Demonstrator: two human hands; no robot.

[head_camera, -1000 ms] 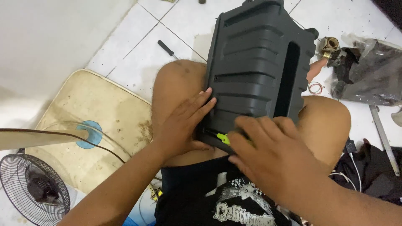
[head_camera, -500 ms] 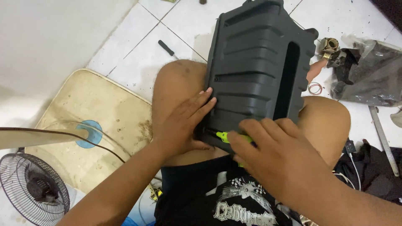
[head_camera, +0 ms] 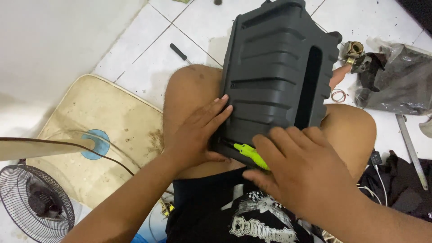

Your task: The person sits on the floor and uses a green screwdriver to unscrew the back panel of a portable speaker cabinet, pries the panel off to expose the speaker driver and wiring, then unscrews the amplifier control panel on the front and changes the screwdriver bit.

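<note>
A large black ribbed plastic cover (head_camera: 276,67) rests across my bare knees. My left hand (head_camera: 198,132) lies flat against its near left corner, fingers spread on the ribbed face and thumb under the edge. My right hand (head_camera: 301,168) is wrapped around a screwdriver with a bright green handle (head_camera: 251,154), whose tip points at the cover's near edge close to my left thumb. Most of the handle is hidden under my right fingers.
A black-handled screwdriver (head_camera: 180,53) lies on the white tile floor to the left. A worn cream mat (head_camera: 96,135) and a floor fan (head_camera: 33,209) sit at the lower left. A dark plastic bag (head_camera: 396,81), brass fitting (head_camera: 352,48) and metal ring (head_camera: 338,95) lie at right.
My right hand has shifted slightly down and right, showing more of the green handle. The cover and my left hand stay where they were.
</note>
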